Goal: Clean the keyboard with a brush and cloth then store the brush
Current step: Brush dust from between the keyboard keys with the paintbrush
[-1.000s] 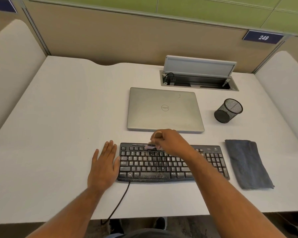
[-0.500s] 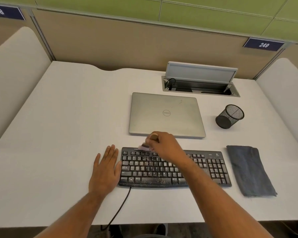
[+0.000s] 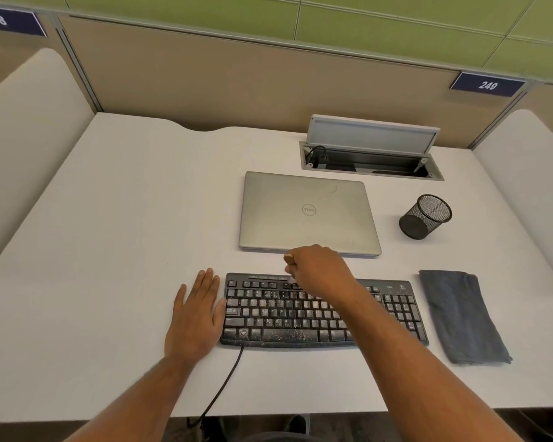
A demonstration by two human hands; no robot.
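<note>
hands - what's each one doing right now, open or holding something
Left hand: open, flat on the desk, touching the keyboard at its left end.
Right hand: closed on the brush over the top key row.

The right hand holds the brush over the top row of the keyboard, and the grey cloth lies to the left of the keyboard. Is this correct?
Not quite. In the head view the cloth lies to the right of the keyboard, not left. The right hand does hold the brush over the top row.

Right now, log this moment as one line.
right hand brushing keyboard top row | left hand bracing | cloth unused
</note>
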